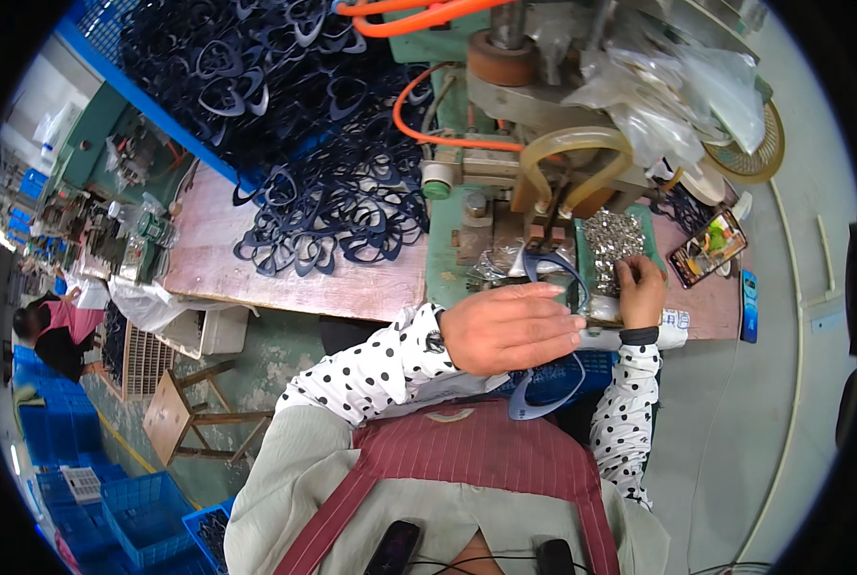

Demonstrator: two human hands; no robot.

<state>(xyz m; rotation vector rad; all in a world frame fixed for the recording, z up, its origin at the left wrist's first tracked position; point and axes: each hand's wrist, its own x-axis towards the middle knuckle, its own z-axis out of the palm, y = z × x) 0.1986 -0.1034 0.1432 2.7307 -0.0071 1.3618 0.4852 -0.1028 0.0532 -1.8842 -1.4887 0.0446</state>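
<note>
My left hand [514, 329] lies across a thin dark blue looped strip [545, 407], fingers straight and together. The thumb and the grip underneath are hidden. One loop of the strip reaches up to the head of a green press [543, 235]; the other hangs below my hand, in front of the apron. At the right, my right hand [644, 287] has its fingertips pinched together at the edge of a tray of small shiny metal pieces [612, 240]. What sits between those fingertips is too small to tell.
A heap of dark blue looped strips [337, 216] spills from a large blue crate [203, 153] onto the table. Right of the metal pieces lies a phone [708, 249] with a lit screen. Orange hoses [419, 19] cross above. A wooden stool [194, 412] stands at left; a person [59, 331] sits beyond.
</note>
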